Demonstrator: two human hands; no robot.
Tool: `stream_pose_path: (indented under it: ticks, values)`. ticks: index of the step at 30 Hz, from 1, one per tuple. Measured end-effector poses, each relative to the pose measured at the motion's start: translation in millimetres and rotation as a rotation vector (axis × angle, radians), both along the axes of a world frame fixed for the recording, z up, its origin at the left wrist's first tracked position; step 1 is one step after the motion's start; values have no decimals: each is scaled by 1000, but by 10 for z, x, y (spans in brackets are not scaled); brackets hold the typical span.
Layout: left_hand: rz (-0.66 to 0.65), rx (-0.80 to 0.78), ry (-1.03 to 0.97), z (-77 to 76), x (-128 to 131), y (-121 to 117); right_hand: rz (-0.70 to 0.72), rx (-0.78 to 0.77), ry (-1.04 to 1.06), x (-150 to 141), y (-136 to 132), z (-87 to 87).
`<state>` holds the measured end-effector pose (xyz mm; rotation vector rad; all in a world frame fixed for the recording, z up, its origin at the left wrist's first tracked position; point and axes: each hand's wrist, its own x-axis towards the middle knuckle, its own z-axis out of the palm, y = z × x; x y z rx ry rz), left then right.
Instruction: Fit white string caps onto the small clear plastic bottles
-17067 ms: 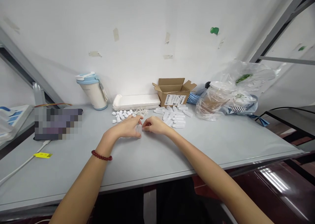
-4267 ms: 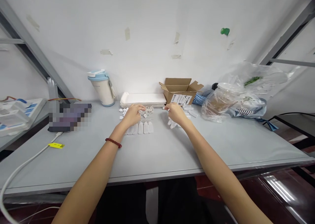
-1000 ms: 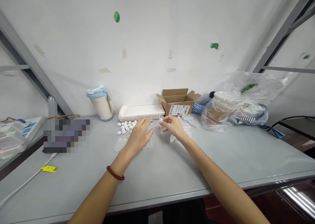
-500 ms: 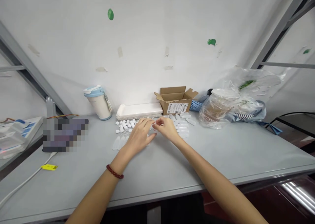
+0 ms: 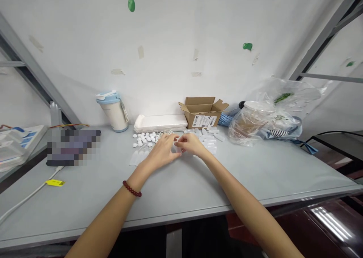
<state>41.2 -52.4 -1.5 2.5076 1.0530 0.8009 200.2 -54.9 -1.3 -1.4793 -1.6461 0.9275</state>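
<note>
My left hand [image 5: 163,150] and my right hand [image 5: 192,144] meet over the middle of the table. A small translucent plastic piece [image 5: 177,149] shows between them, partly covered by the fingers. My left thumb and fingers curl around it, and my right fingertips pinch at its upper end. Just left of my left hand lies a cluster of small white plastic pieces [image 5: 145,138], with flat translucent pieces [image 5: 137,158] in front of them. More translucent pieces [image 5: 210,146] lie beyond my right hand. What exactly my right fingertips pinch is too small to tell.
A stack of white flat sheets or bags [image 5: 161,124] and an open cardboard box [image 5: 204,120] stand by the wall. To the left are a tumbler [image 5: 115,114], a blurred-out dark object [image 5: 73,148] and a white cable [image 5: 31,193]. A bagged cup [image 5: 249,124] stands right.
My hands stay together in nearly the same spot, with the fingers slightly shifted. More of the translucent piece now shows between them. The camera view has tilted a little.
</note>
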Motion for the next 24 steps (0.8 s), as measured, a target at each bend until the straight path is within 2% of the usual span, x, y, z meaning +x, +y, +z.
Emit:
stream_pose_path:
  ticks: [8,16,24]
  values:
    - [-61,-62,109,-51,-65,26,9,-162,151,27,19,-36]
    - [-73,-177,265,83,-105,-3,49,-197,111,-2,9,-28]
    - [-92,-187,315,70,-114,13,47,-210,100,-18,-10,-4]
